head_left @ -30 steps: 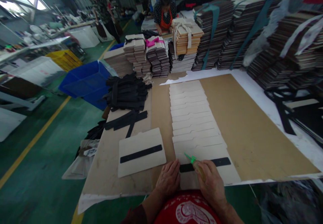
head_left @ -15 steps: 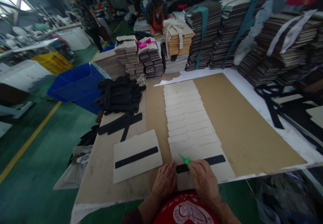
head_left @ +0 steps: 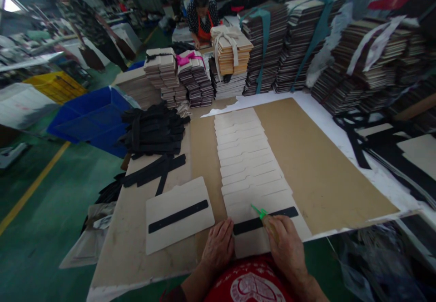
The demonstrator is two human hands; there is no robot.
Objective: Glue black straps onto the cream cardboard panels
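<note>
- Near the table's front edge, a green-nozzled bottle [head_left: 263, 214] sat in the right hand [head_left: 288, 243], fingers wrapped round its body; the nozzle stuck out past the grip, pointing toward the far left corner, though whether its tip touched anything could not be told.
- Under it lay a black strip [head_left: 247, 225], crosswise on the nearest pale panel [head_left: 250, 245].
- At that panel's left edge, beside the strip's end, the left hand [head_left: 218, 240] lay palm down, fingers stretched out together.
- From there a row of overlapping panels [head_left: 245, 154] ran toward the table's [head_left: 327, 184] far edge.
- Left of the hands, a separate panel [head_left: 160, 240] bore another black strip [head_left: 179, 216].
- Along the left edge, loose strips [head_left: 146, 173] lay before a dark bundle [head_left: 156, 131].
- Beyond the left edge stood a blue bin [head_left: 85, 116]; tied stacks [head_left: 264, 52] rose at the far edge.
</note>
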